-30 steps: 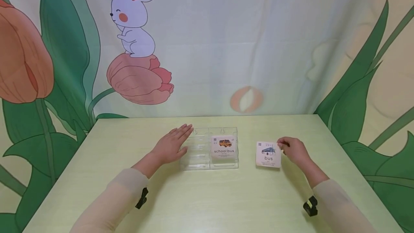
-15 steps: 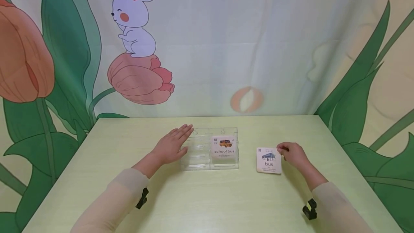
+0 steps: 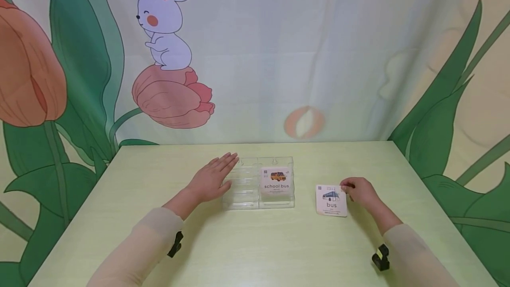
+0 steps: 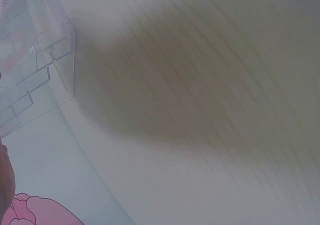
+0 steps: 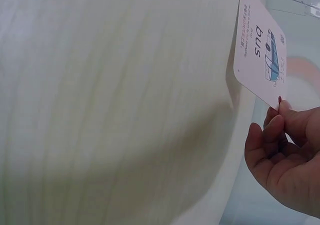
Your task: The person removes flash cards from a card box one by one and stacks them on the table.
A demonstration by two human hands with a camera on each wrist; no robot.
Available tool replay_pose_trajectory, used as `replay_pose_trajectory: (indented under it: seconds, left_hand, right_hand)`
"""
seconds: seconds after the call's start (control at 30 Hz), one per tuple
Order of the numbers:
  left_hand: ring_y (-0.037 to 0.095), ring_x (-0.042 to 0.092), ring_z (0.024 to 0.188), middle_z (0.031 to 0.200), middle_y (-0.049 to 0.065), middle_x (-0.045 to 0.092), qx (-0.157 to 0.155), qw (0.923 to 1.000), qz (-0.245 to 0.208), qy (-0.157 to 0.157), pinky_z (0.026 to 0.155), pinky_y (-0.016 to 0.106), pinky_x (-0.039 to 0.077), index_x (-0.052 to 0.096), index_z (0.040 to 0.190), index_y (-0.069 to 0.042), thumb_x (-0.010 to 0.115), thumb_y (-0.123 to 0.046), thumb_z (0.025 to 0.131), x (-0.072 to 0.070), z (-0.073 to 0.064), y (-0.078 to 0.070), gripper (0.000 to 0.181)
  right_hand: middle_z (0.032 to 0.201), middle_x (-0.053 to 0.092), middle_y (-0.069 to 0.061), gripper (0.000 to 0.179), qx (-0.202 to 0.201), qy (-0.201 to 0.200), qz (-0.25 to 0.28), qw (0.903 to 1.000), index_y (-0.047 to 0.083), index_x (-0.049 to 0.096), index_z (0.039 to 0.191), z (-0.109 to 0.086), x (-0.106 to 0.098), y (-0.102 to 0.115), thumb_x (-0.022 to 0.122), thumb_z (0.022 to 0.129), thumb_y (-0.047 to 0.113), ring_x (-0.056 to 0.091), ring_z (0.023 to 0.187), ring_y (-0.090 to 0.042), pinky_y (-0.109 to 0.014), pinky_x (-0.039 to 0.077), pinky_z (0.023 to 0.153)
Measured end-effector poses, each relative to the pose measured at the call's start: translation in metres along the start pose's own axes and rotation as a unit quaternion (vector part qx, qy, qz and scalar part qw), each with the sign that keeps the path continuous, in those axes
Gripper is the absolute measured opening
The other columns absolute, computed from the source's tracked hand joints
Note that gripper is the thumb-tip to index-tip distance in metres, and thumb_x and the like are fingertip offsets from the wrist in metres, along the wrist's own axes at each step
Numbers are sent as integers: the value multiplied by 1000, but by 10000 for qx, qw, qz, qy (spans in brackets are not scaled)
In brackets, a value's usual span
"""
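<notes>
In the head view my right hand [image 3: 360, 191] pinches the upper right corner of a white flash card [image 3: 331, 207] with a blue bus picture and the word "bus". The right wrist view shows thumb and fingertips on that card's [image 5: 260, 47] corner, with its shadow on the table beside it. My left hand [image 3: 209, 180] lies with straight fingers along the left side of a clear plastic two-compartment card holder [image 3: 241, 205]. A "school bus" card [image 3: 276, 191] sits in the holder's right compartment; clear ribs show in the left one.
The pale wooden table [image 3: 255, 247] runs back to a hanging curtain [image 3: 255, 70] printed with a rabbit and tulips. Black straps [image 3: 175, 244] hang at both sleeves. The holder's clear edge [image 4: 74, 60] enters the left wrist view at upper left.
My right hand has drawn the bus card slightly toward the body, and the card now looks less tilted. The left hand, the holder and the school bus card have stayed put.
</notes>
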State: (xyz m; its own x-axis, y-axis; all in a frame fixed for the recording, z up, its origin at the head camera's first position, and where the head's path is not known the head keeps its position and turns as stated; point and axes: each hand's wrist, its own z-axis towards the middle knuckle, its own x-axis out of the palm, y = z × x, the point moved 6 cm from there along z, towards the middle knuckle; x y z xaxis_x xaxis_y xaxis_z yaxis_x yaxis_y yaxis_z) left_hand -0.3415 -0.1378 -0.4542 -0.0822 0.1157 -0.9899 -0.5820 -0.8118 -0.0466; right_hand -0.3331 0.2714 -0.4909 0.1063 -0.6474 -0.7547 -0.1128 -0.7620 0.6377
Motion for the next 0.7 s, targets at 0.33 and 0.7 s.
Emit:
replay_pose_trajectory:
  seconds: [0.33,0.7]
  left_hand:
    - [34,28,158,169,14,30,-15,10000,-8,47,129,51,28,29,160,-2,51,-27,103,0,0,-1,67]
    - [35,29,158,169,15,31,-11,10000,1,47,129,52,29,30,160,-1,52,-27,103,-3,-1,-2,66]
  right_hand:
    - [95,65,-17,19,135,103,-316,9994,-9,68,112,1,2,-3,58,102,5,54,76,-19,-24,46,63]
    - [101,71,-21,17,-34,59,-723,9974,-7,73,105,5,4,-12,66,97,5,58,87,-27,-34,52,77]
